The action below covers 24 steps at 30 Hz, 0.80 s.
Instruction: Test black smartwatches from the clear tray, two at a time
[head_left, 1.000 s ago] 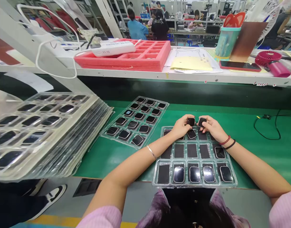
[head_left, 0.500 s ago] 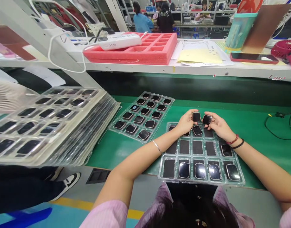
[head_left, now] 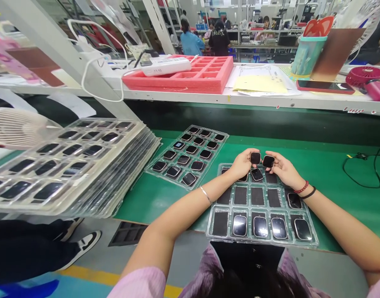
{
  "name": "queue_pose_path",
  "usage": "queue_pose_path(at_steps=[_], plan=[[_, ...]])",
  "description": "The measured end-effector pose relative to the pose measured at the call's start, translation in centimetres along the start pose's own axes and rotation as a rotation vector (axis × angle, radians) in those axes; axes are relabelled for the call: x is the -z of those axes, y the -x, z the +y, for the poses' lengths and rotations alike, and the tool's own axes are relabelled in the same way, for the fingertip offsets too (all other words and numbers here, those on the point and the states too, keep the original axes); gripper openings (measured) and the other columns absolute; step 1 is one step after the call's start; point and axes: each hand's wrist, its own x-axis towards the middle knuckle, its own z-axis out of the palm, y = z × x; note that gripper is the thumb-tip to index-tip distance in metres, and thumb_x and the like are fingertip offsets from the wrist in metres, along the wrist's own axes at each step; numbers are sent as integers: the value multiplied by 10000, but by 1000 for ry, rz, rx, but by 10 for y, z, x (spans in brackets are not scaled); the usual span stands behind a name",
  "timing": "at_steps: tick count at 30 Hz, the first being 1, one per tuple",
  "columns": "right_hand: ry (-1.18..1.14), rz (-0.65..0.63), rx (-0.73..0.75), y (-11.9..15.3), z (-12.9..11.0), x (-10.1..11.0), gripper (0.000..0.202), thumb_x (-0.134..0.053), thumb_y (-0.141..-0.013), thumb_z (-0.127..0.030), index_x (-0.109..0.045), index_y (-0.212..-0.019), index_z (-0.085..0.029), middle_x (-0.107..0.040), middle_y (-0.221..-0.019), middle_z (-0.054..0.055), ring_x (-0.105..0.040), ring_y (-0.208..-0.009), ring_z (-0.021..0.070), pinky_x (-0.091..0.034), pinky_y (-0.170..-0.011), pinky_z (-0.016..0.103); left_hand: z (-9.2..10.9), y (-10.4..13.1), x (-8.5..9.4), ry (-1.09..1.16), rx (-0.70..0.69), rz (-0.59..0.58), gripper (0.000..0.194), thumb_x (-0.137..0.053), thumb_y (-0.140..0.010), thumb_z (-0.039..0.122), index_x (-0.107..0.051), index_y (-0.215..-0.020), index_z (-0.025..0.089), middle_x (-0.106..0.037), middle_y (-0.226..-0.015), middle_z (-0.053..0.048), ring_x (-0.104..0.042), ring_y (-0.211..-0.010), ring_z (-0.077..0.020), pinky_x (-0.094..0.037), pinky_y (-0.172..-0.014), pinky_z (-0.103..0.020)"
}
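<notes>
My left hand [head_left: 243,164] is closed on a smartwatch body [head_left: 255,158] with a dark square screen. Beside it, my right hand [head_left: 284,169] pinches a second smartwatch body [head_left: 268,161], tilted slightly. Both are held just above the far row of a clear plastic tray [head_left: 210,223]. In that tray several watch bodies lie in the near row, one sits at the right of the middle row, and another [head_left: 256,174] rests below my hands. Other pockets show only dark bottoms. My hands partly hide the far row.
A second tray of watch bodies [head_left: 190,151] lies left of centre on the green bench [head_left: 329,207]. Farther left stands a tall stack of filled trays [head_left: 121,178]. A shelf behind carries a red foam tray [head_left: 177,85], papers, a cup and a phone. A cable lies at right.
The camera view has tilted and shifted a little. Both hands still hold their watch bodies close together; the right one has turned slightly.
</notes>
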Motion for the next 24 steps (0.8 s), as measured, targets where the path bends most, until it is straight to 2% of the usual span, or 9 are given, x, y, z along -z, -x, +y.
queue_pose_path(at_steps=[11, 18, 21, 24], plan=[[29, -14, 8, 3, -4, -3, 538, -504, -760, -156, -438, -1290, -213, -604, -1014, 72, -617, -808, 178, -543, -709, 326, 0, 2, 1, 8, -2, -25, 529, -399, -548, -7, -512, -1046, 130, -630, -816, -31, -580, -671, -89, -436, -568, -172], [77, -54, 37, 3, -4, -3, 595, -562, -800, -202, -358, -1358, -241, -557, -1156, 83, -586, -946, 198, -509, -837, 362, -3, 0, 3, -30, -49, -53, 628, -408, -574, 3, -470, -1179, 157, -628, -888, -46, -592, -732, -111, -470, -633, -211], [66, -32, 34, 2, -7, -1, 602, -571, -782, -196, -363, -1345, -236, -560, -1125, 81, -590, -919, 194, -518, -781, 337, 1, 2, 3, -75, -85, -42, 622, -453, -608, 24, -456, -1216, 155, -613, -926, -58, -589, -749, -121, -484, -678, -239], [128, -45, -36, 10, -22, 5, 555, -554, -781, -190, -393, -1311, -216, -596, -901, 42, -599, -720, 169, -521, -646, 308, 16, 19, 1, -229, -67, -97, 632, -496, -656, 61, -418, -1275, 162, -601, -909, -52, -580, -705, -125, -490, -688, -273]])
